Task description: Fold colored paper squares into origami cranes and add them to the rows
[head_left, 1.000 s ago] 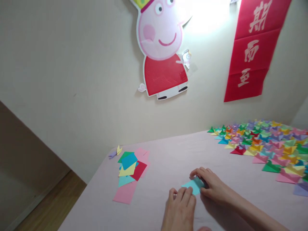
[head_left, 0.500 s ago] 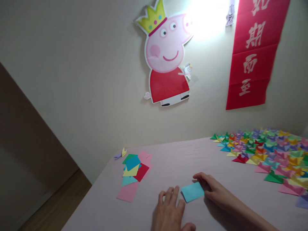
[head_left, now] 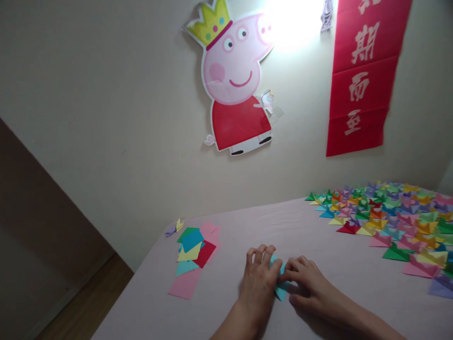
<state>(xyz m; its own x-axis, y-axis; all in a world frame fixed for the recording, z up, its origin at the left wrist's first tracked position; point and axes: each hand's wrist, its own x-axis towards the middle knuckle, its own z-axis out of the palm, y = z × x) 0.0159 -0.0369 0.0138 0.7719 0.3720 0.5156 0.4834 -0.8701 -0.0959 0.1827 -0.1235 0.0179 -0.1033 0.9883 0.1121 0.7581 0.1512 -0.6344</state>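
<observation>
A light-blue piece of folded paper [head_left: 281, 293] lies on the table between my hands, mostly covered by them. My left hand [head_left: 260, 276] presses down on its left part, fingers bent and thumb on the paper. From the other side, my right hand [head_left: 307, 282] grips the paper's right edge with curled fingertips. Only the paper's lower tip and a small strip near the top show, so the exact fold is hidden.
Coloured paper sheets [head_left: 196, 248] lie in a loose pile at left, with small folded pieces [head_left: 175, 227] behind. Rows of folded paper figures [head_left: 399, 226] cover the right side of the pink tabletop [head_left: 226, 302]. A wall [head_left: 141, 141] rises behind the table.
My left hand has moved right and forward onto the light-blue paper, which was flat and fully visible between the hands. My right hand's fingers have closed in on it, and the view shifted slightly.
</observation>
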